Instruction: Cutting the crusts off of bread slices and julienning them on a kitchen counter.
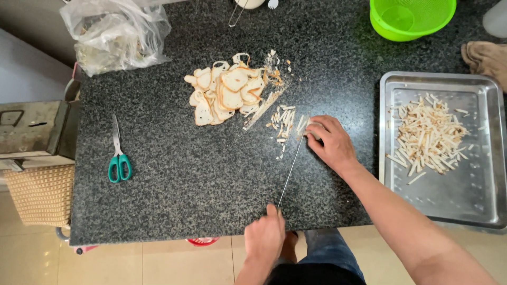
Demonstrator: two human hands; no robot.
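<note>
The left hand [265, 236] was closed around the handle of a long thin knife [291, 170], its blade reaching forward over the dark stone surface [179, 174]. The right hand [328, 141], fingers curled, pressed down a small bundle of pale strips [302, 125] just beside the blade tip. I judged those fingertips could be cut if the bundle slipped. The uncut slices [224, 92] lay behind. The left hand sat at the near edge; open room remained toward the scissors [119, 155], while the steel tray [475, 206] closed the right side.
</note>
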